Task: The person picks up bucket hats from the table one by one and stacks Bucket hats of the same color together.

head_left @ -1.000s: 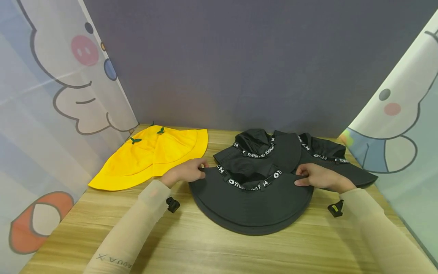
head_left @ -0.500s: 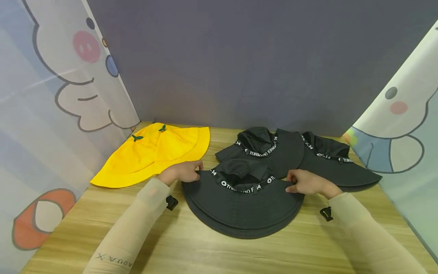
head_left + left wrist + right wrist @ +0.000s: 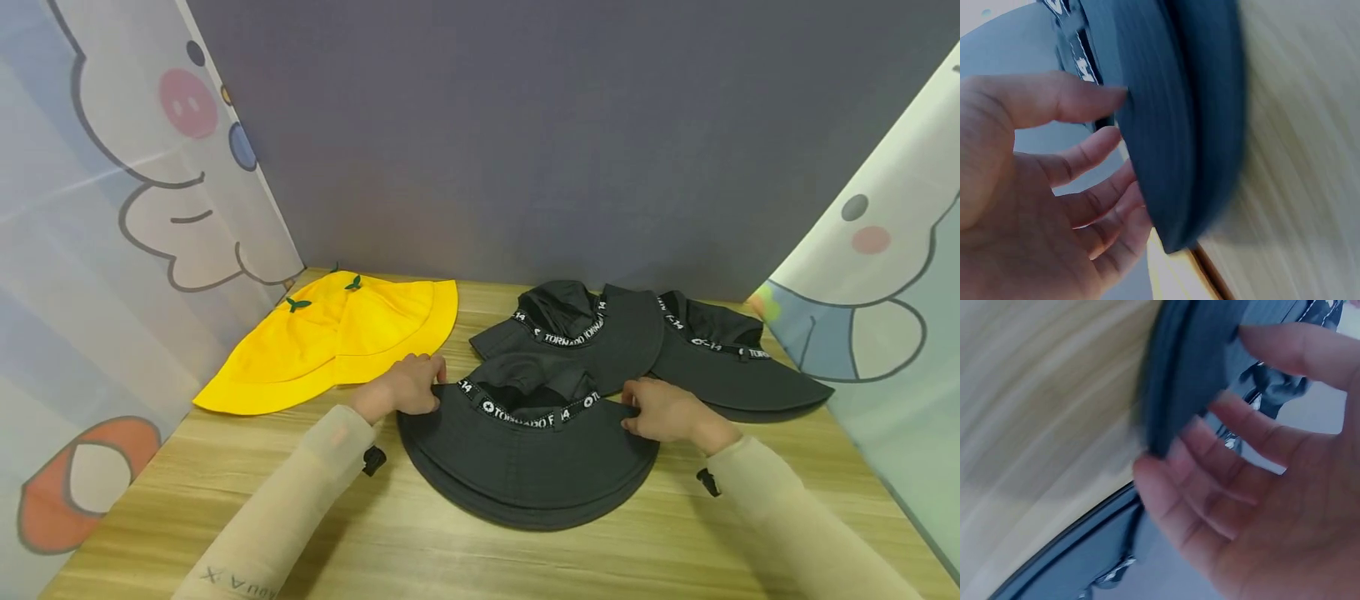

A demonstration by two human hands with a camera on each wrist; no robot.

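A black bucket hat (image 3: 525,467) lies folded flat at the middle of the table, its curved brim toward me and its white-lettered inner band showing. My left hand (image 3: 405,387) pinches the brim's left corner. In the left wrist view the thumb (image 3: 1094,100) is on the near face of the brim, with the fingers behind its edge. At the right corner, my right hand (image 3: 663,410) pinches the same brim between thumb and fingers. The right wrist view shows that thumb (image 3: 1272,347) on the brim, the fingertips partly blurred at its edge.
Behind this hat, another black hat (image 3: 633,329) and a further black hat (image 3: 750,379) overlap at the back right. Yellow hats (image 3: 382,321) with green sprouts lie at the back left. A grey panel (image 3: 495,142) closes off the wooden table (image 3: 420,558) behind.
Both hands have drawn the front black hat toward me and slightly left, away from the black hats behind. The yellow hats stay where they were.
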